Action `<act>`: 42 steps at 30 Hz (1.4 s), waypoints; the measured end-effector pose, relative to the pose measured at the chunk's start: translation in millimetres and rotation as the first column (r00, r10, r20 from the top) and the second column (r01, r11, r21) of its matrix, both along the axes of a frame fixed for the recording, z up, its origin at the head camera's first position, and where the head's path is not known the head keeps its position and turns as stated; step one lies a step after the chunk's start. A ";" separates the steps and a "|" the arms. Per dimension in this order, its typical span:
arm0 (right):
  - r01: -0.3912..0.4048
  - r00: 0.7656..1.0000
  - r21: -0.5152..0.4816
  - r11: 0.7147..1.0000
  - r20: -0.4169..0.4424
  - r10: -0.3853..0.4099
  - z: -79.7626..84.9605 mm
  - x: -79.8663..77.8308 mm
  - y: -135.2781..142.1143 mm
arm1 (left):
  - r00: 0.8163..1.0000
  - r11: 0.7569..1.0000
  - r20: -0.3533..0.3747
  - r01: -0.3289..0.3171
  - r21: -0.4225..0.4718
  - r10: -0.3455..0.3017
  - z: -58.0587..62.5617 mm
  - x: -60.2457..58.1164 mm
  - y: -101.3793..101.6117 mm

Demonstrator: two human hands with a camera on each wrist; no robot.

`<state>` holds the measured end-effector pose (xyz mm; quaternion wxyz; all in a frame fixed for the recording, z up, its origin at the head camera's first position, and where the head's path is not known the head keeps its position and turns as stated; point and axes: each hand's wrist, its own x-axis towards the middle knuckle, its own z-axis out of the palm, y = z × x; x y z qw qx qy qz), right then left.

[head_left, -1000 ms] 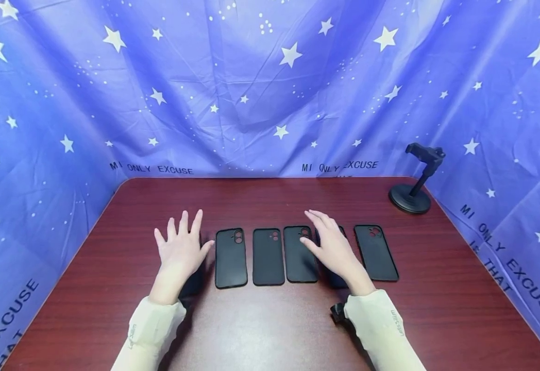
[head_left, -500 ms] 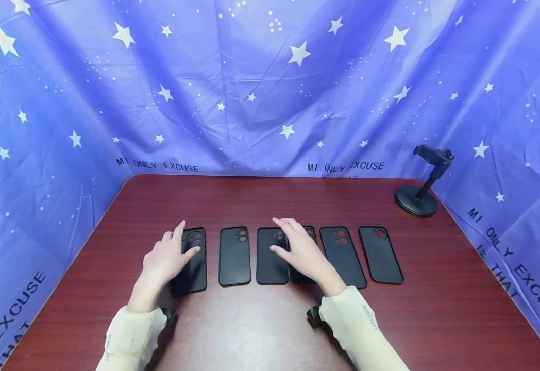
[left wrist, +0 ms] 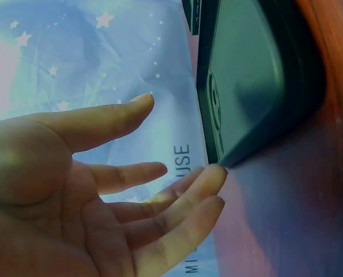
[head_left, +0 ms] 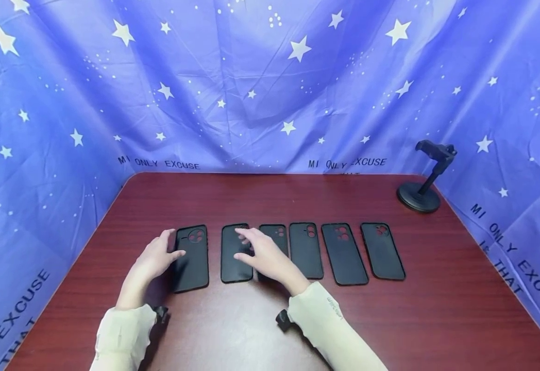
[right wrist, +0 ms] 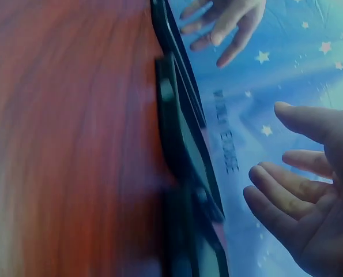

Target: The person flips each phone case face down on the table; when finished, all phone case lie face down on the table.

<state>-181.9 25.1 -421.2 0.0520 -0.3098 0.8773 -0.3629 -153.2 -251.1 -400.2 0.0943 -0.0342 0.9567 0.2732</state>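
Several black phone cases lie in a row on the table. My left hand (head_left: 151,257) is at the left edge of the leftmost phone case (head_left: 192,268), its thumb over that case. In the left wrist view the fingers (left wrist: 177,236) are loosely bent and hold nothing; whether they touch the case's edge I cannot tell. My right hand (head_left: 270,260) hovers over the second phone case (head_left: 232,263) and covers much of the third phone case (head_left: 270,234). Its thumb and fingers (right wrist: 275,208) are apart with nothing between them.
Right of my hands lie a fourth phone case (head_left: 306,257), a fifth phone case (head_left: 344,260) and the rightmost phone case (head_left: 383,255). A black phone stand (head_left: 420,193) stands at the back right of the table (head_left: 270,201). A starry blue curtain (head_left: 233,62) hangs behind.
My right hand has swept left along the row, from over the fifth case to the second. The left hand has shifted left, uncovering most of the leftmost case. The view has shifted slightly.
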 end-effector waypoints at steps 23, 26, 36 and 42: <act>-0.077 0.997 0.173 0.982 -0.012 0.081 -9.9 18.2 -70.5 | 0.995 0.977 0.065 -0.084 0.194 0.073 -23.0 -4.0 -12.0; -0.074 0.997 0.200 0.977 -0.009 0.077 -10.3 19.7 -72.7 | 0.994 0.975 0.084 -0.089 0.202 0.073 -23.2 -4.1 -13.0; -0.081 0.997 0.214 0.973 0.034 0.076 -10.9 22.7 -72.6 | 0.991 0.954 0.116 -0.100 0.281 0.070 -29.5 -4.6 -17.9; -0.082 0.997 0.207 0.975 0.029 0.078 -12.6 21.7 -71.5 | 0.991 0.930 0.109 -0.110 0.350 0.076 -30.1 -4.4 -17.0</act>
